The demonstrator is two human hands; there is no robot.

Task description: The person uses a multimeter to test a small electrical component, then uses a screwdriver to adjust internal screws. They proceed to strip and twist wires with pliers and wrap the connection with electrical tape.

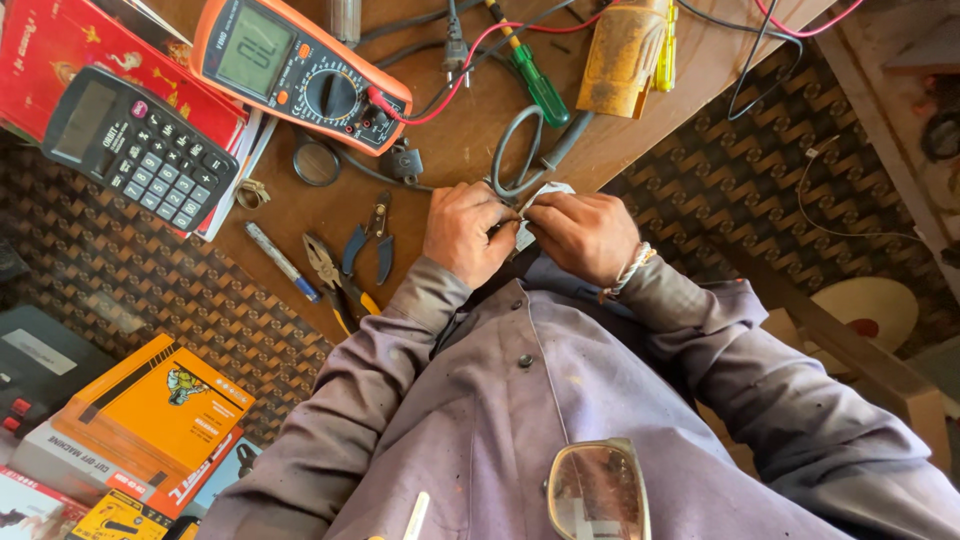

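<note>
While both hands meet at the wooden bench (470,140) edge, the left hand (463,232) and right hand (583,235) are pinching a small white piece (548,190) between them, just below the grey cable loop (517,150); pliers (335,275) lie left of that loop.

Both arms come up from the bottom of the frame in loose grey-purple sleeves, elbows spread wide and forearms angling inward so that the hands meet just above the centre of the frame. The left hand (462,232) sits to the left of that meeting point, knuckles up and fingers curled tight, thumb pressed toward the other hand. The right hand (583,235) faces it from the right, fingers bunched in a pinch at its fingertips, with a pale beaded band around the wrist where the sleeve ends.
</note>
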